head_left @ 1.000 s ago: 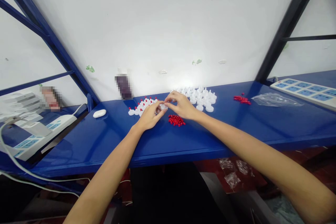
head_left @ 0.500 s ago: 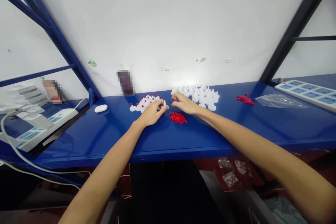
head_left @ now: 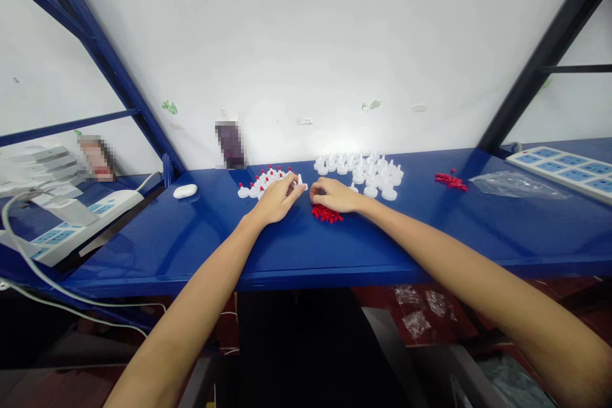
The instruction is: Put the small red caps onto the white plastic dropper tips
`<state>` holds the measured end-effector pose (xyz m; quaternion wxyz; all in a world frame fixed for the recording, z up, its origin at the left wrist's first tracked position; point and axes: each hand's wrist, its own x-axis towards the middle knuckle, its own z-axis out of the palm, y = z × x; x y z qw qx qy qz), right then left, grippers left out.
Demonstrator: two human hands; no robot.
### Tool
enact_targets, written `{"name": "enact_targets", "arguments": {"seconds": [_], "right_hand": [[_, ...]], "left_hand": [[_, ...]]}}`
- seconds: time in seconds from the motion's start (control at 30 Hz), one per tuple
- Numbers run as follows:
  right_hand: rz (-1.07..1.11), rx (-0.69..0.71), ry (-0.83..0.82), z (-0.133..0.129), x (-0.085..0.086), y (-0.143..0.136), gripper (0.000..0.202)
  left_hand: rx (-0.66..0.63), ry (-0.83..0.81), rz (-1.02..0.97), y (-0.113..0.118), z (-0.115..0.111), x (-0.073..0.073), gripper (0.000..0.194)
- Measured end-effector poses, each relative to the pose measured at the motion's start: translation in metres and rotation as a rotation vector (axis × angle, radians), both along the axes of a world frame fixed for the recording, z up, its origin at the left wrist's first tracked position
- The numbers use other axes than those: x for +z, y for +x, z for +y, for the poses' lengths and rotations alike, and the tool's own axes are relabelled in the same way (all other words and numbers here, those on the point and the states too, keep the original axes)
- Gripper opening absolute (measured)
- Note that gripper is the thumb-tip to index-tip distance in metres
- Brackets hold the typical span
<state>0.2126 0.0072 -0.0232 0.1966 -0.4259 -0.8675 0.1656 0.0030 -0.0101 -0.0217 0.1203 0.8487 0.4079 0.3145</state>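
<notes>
My left hand is closed on a white nozzle cap, whose pointed tip stands up between the fingers. My right hand has its fingers bent together at the back edge of a pile of small red caps; what its fingertips hold, if anything, is hidden. Behind and left of my left hand stand several white nozzle caps with red tips. Beyond my right hand are several white nozzle caps without red tips.
More red caps and a clear plastic bag lie to the right on the blue table. A white case is at the left. Power strips flank the table, and a blurred dark object leans on the wall.
My right hand has moved down and slightly left to the red pile, its fingers drawn closer together. My left hand still holds the white nozzle cap. The view has shifted slightly.
</notes>
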Motion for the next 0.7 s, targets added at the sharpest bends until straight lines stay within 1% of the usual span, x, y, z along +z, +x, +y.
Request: {"name": "enact_targets", "arguments": {"seconds": [0.2, 0.33, 0.4, 0.57, 0.7], "right_hand": [[-0.029, -0.024, 0.045, 0.0017, -0.0024, -0.0015, 0.011], [-0.017, -0.016, 0.103, 0.0048, -0.0062, -0.0002, 0.017], [-0.011, -0.016, 0.104, 0.0048, -0.0065, 0.0002, 0.018], [-0.015, -0.031, 0.082, 0.0026, -0.0045, -0.0007, 0.013], [-0.022, -0.041, 0.094, 0.0045, -0.0062, -0.0004, 0.013]], "left_hand": [[0.0, -0.007, 0.014, -0.0002, 0.0002, 0.0001, 0.033], [-0.001, -0.013, 0.004, -0.0008, 0.0008, -0.0009, 0.033], [-0.002, -0.023, 0.004, -0.0011, 0.0009, -0.0012, 0.033], [0.009, -0.033, 0.011, -0.0006, 0.001, -0.0009, 0.033], [0.017, -0.036, 0.02, -0.0002, 0.0009, -0.0012, 0.033]]}}
